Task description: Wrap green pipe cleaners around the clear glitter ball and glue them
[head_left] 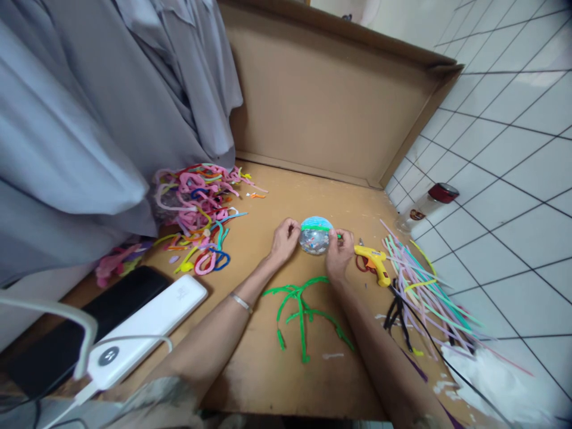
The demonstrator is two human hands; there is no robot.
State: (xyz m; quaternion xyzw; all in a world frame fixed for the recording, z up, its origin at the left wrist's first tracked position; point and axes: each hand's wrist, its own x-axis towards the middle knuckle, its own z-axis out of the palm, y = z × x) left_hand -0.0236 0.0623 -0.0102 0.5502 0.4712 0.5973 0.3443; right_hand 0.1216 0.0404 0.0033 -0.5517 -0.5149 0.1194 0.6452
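A round, shiny disc (314, 243) lies on the table between my hands, its upper part covered with rows of blue pipe cleaner (317, 221). Across its middle runs a green pipe cleaner (315, 228). My left hand (286, 241) is closed in a pinch at the disc's left edge, where the green strip meets the fingertips. On the other side, my right hand (339, 253) pinches the strip; its green end pokes out past the fingers, and the thumb is against the disc. Nearer me lie green pipe cleaner pieces (301, 307) in a branching shape.
A yellow glue gun (374, 262) lies right of my right hand, beside loose pipe cleaners (420, 292). At left are a tangled pipe cleaner pile (192, 202), a white power bank (149, 328) and a black phone-like slab (89, 328). A clear red-lidded jar (426, 208) stands by the tiles.
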